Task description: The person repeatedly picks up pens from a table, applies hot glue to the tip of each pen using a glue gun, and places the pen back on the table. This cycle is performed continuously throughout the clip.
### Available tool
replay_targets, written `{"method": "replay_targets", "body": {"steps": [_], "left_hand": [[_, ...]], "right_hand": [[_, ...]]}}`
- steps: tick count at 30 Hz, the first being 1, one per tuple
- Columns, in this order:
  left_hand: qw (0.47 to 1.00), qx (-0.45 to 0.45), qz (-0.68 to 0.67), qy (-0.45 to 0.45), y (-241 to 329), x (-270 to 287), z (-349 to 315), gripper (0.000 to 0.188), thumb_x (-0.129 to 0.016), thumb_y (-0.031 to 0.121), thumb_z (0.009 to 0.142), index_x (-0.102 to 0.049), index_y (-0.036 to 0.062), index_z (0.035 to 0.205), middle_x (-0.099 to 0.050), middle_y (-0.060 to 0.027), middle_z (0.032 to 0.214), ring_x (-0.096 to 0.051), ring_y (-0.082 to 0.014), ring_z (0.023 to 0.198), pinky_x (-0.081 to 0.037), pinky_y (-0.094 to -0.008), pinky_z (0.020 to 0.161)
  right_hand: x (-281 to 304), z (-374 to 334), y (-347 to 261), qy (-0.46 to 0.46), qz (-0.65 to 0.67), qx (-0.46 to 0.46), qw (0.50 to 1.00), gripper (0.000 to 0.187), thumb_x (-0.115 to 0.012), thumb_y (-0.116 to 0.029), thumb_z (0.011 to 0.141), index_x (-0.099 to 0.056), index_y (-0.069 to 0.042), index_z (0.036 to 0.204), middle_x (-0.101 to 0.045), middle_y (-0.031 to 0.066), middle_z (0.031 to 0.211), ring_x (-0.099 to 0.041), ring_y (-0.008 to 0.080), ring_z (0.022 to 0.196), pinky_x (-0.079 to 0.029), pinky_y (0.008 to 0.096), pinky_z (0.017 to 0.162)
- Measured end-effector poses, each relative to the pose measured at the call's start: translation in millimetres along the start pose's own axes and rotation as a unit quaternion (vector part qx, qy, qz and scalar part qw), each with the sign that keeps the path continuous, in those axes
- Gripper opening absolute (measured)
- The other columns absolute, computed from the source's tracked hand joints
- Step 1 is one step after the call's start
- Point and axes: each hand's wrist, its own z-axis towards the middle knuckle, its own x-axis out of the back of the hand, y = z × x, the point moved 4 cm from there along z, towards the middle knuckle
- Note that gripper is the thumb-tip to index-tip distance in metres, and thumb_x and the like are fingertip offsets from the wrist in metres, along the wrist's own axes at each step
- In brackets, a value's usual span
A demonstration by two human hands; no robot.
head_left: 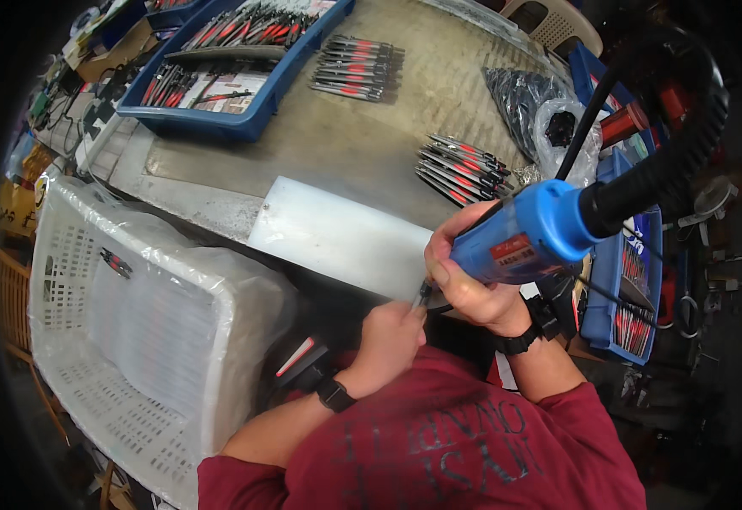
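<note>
My right hand is wrapped round a blue electric screwdriver, whose black cable sleeve arcs up to the right. Just below its nose, my left hand is closed, pinching a slim grey-and-black piece that meets the driver's lower end. The fingers cover most of that piece, so its kind is hidden. Beyond the hands lies a white block at the table's near edge. A pile of slim grey, red and black pen-like tools rests on the table close behind the driver.
More pen-like tools lie in a row farther back. At far left, a blue tray holds many. A plastic-lined white basket stands left of me. Plastic bags and another blue tray are on the right.
</note>
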Motion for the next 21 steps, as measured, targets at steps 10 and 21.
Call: {"method": "replay_targets", "body": {"steps": [10,21], "left_hand": [[0.998,-0.019,0.054,-0.038,22,8,-6,0.021,-0.048,0.018,0.093,-0.055,0.0010,0.084,-0.053,-0.0022,0.061,-0.046,-0.0054,0.046,-0.040,-0.0197,0.039],[0.743,-0.450,0.490,0.073,114,-7,60,0.016,-0.060,0.012,0.080,-0.054,0.0066,0.094,-0.058,-0.0148,0.080,-0.055,-0.0362,0.073,-0.044,-0.0426,0.062]], "right_hand": [[38,-36,-11,0.174,0.123,0.056,0.975,0.046,-0.066,-0.004,0.071,-0.041,-0.003,0.110,-0.053,0.0073,0.085,-0.054,0.0152,0.070,-0.045,0.0290,0.065],[72,-53,-17,0.269,0.262,0.091,0.922,0.044,-0.064,-0.004,0.070,-0.042,-0.005,0.107,-0.051,0.0090,0.078,-0.052,0.0195,0.062,-0.043,0.0325,0.056]]}}
